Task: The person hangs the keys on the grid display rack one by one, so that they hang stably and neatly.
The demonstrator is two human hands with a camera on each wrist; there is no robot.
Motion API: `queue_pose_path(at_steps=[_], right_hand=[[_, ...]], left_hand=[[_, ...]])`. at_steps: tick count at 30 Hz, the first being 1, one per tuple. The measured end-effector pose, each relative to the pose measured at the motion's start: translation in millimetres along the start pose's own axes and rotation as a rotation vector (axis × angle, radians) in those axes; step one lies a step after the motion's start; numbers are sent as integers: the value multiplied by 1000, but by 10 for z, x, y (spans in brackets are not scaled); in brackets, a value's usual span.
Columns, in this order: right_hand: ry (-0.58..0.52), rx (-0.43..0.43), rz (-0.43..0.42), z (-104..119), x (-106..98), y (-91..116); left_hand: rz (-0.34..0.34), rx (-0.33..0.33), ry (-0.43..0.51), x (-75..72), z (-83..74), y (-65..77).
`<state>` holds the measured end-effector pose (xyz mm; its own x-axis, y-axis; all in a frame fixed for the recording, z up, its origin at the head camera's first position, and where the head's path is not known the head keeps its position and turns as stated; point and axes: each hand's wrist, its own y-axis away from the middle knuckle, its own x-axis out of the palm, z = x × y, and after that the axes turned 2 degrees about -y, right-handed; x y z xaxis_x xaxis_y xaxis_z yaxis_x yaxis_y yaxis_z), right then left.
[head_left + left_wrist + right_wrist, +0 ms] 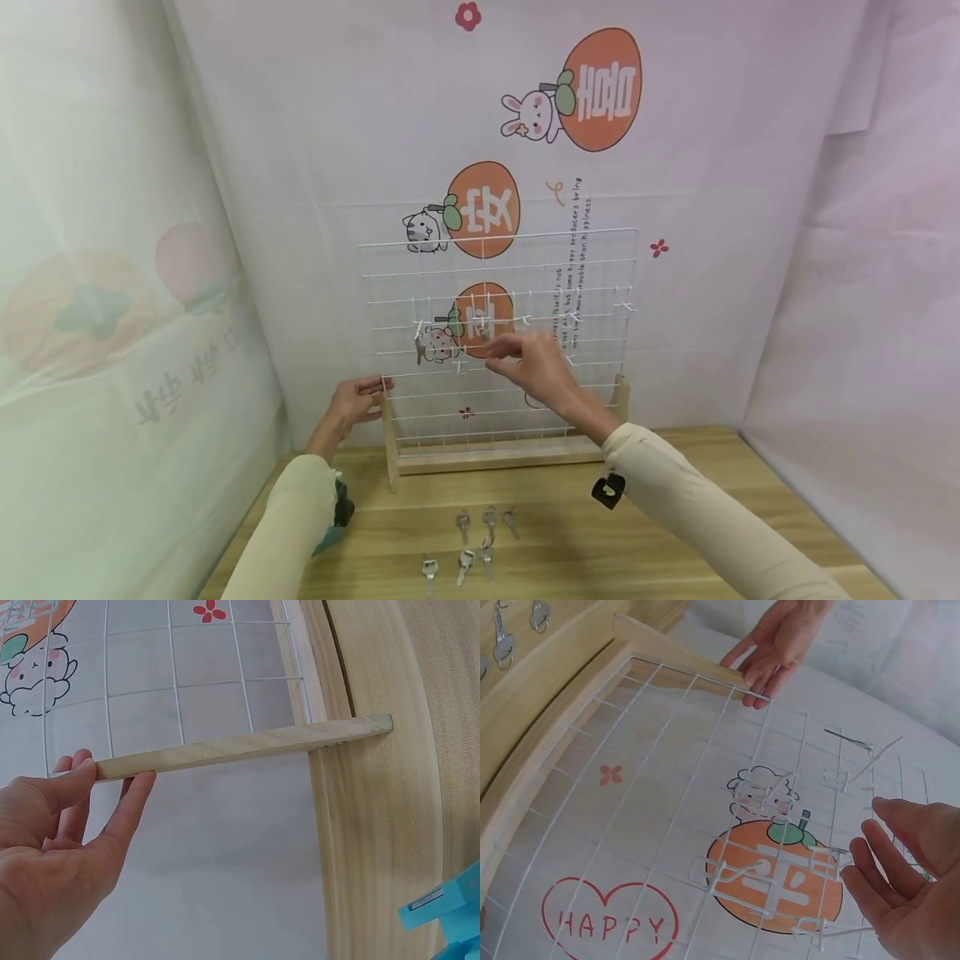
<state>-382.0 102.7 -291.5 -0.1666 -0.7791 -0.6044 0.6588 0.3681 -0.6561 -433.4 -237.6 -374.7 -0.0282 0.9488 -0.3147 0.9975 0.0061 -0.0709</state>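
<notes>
A white wire grid rack [498,237] stands in a wooden base [502,461], with small white hooks on its wires. My left hand [356,406] holds the rack's left wooden post [225,748], thumb on one face and fingers on the others. In front of the grid, my right hand [536,367] has its fingers bent and its thumb apart, with nothing seen between them. Just beyond those fingertips a key [483,332] hangs on a hook; the right wrist view shows the hand [911,877] close beside it. Another key [421,350] hangs farther left.
Several loose keys [466,560] lie on the wooden table [585,542] in front of the rack. Printed white cloth [315,167] encloses the back and sides. A blue object [450,907] shows at the lower right of the left wrist view.
</notes>
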Motion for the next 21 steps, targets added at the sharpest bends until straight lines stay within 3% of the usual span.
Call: queue_pose_path(at_steps=[21], right_hand=[[-49,25,127,-245,515,528]], left_hand=[[13,5,7,0,-5,-3]])
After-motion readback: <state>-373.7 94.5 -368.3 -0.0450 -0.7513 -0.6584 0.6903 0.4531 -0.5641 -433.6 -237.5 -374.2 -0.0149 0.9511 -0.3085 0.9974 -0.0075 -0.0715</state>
